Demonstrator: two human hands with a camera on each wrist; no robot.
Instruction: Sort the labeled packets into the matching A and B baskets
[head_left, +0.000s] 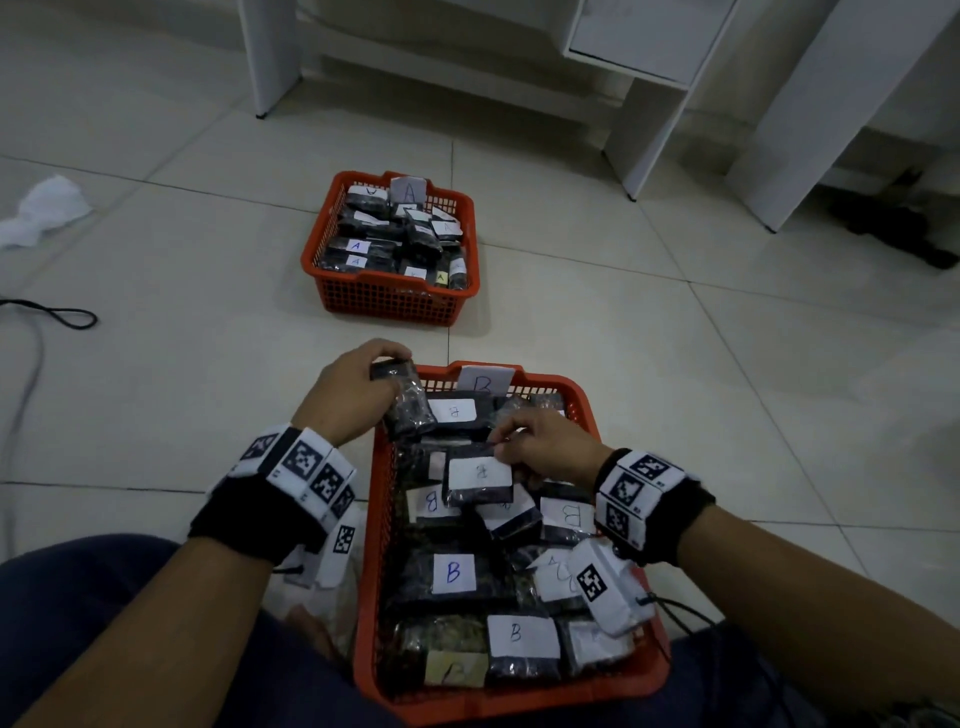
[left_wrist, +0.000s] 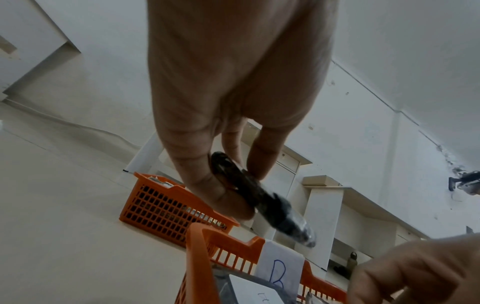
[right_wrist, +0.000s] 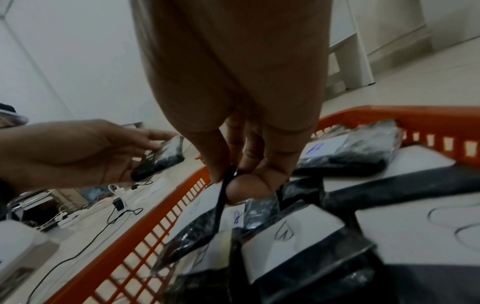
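Packets of dark granular matter sealed in clear glossy film, each bearing a white paper label. Left hand (head_left: 353, 395) grasps one such dark unlabelled-side packet (head_left: 408, 400) by its upper end, thumb against fingers, above the far-left corner of the near orange plastic lattice basket marked B (head_left: 379, 519); its label is not visible. Right hand (head_left: 550, 447) pinches the top seam of a second packet with a white B label (head_left: 478, 475), which lies over the heap inside the same basket. The far orange lattice basket marked A (head_left: 389, 301) stands well apart on the pale tiled floor (head_left: 208, 364), nearly full. Judged from their sag and sheen, the packets are light, soft and somewhat slippery; the flat sealed seam offers a pinch point, though a grasp across the filled body probably holds more securely. Contents appear not to be fragile.
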